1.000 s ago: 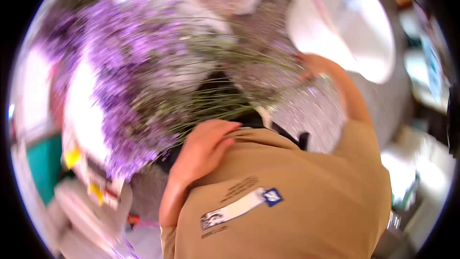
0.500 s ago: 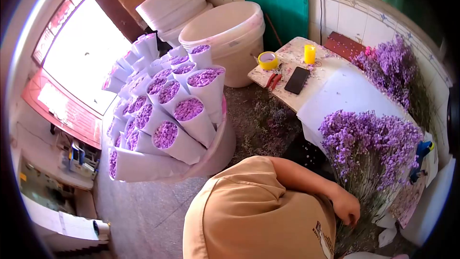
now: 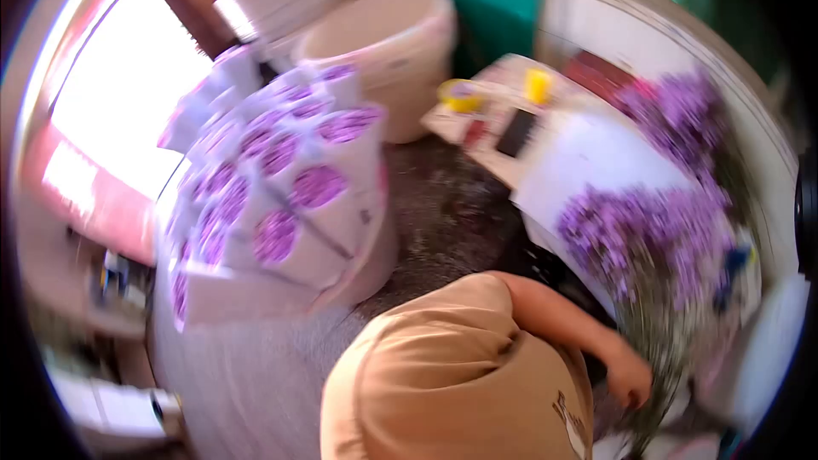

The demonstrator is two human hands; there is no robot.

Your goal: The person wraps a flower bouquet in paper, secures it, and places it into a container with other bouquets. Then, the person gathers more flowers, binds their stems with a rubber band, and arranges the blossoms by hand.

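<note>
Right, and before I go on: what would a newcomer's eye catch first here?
Most likely the mass of purple bouquets in white wrappers, crowded into a big tub left of centre, with a glaring bright opening behind them. Next, the loose purple flowers at right, their stems running down beside the left hand. Small but vivid: two yellow items on the table's far end.

The purple flower bunch [image 3: 622, 230] looks dry and rough, its stems [image 3: 652, 353] wiry. White wrappers [image 3: 256, 290] and the flat sheet [image 3: 588, 153] look like smooth, matt paper; the large tub [image 3: 413, 89] (blurred here) seems dull plastic, the tan shirt [image 3: 443, 375] soft matt cloth, the green panel [image 3: 498, 13] smooth.
</note>
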